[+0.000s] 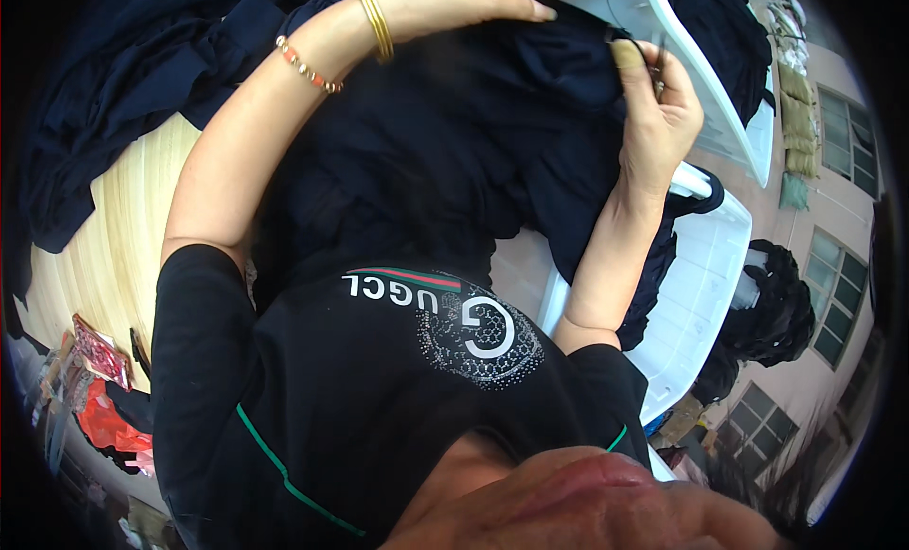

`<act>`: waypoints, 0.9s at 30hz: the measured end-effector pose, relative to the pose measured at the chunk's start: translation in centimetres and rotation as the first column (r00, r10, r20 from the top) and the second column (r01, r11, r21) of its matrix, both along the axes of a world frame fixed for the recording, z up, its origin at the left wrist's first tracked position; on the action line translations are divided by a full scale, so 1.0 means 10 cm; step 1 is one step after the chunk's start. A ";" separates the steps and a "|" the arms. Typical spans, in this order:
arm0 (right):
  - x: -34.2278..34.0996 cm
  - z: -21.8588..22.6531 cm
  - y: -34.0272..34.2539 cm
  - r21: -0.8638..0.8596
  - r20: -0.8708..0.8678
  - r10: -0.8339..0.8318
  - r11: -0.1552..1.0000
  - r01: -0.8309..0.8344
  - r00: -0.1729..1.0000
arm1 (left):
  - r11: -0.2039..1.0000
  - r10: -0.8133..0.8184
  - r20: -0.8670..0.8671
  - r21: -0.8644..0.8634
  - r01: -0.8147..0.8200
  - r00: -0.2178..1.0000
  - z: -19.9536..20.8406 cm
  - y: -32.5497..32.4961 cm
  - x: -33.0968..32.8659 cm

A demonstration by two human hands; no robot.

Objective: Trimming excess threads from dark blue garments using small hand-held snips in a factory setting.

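Observation:
A dark navy garment (pixel 407 143) is stretched between my hands and hangs in folds in front of my chest. My left hand (pixel 473 3), at the top edge of the view, is closed on its upper edge; part of this hand is cut off. At the garment's right end, my right hand (pixel 663 115) pinches the edge with the thumb. Between the curled fingers of that hand sits a small dark metal tool (pixel 657 69), which looks like thread snips, mostly hidden.
More navy cloth (pixel 123 86) is heaped on a pale wooden table (pixel 133 200) at left. White plastic bins (pixel 696 294) stand at right, with dark cloth over their edges. A black bundle (pixel 776 304) lies beyond. Red plastic bags (pixel 109 417) are at lower left.

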State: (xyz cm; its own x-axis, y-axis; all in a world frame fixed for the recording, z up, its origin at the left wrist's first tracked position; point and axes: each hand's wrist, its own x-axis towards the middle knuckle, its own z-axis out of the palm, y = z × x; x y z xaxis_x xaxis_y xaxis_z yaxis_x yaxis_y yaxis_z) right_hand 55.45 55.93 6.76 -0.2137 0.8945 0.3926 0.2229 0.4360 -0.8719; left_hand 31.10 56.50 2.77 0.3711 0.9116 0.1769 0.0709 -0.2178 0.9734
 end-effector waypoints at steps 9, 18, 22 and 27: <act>0.10 -0.16 0.18 0.170 0.331 -0.199 0.974 0.149 0.922 | 0.982 0.040 0.355 -0.184 0.028 0.934 -0.43 0.07 -0.05; -0.16 -0.10 0.03 0.397 0.498 -0.034 0.897 -0.193 0.867 | 0.996 0.061 0.274 -0.079 -0.040 0.960 -0.31 -0.02 0.01; -0.16 -0.10 0.00 0.372 0.581 -0.080 0.911 -0.177 0.810 | 0.998 0.024 0.255 -0.055 -0.011 0.967 -0.28 -0.03 0.02; -0.16 -0.11 0.02 0.388 0.614 -0.099 0.902 -0.191 0.783 | 1.000 0.011 0.229 0.020 -0.016 0.973 -0.27 -0.05 0.01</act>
State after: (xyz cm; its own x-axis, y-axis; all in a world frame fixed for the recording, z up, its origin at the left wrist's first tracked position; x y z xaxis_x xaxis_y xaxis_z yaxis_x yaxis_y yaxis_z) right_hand 53.81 56.14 5.68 -0.5705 0.6624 0.4855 0.6077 0.7381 -0.2930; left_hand 31.24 55.99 0.08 0.3062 0.9112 0.2758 -0.1503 -0.2398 0.9591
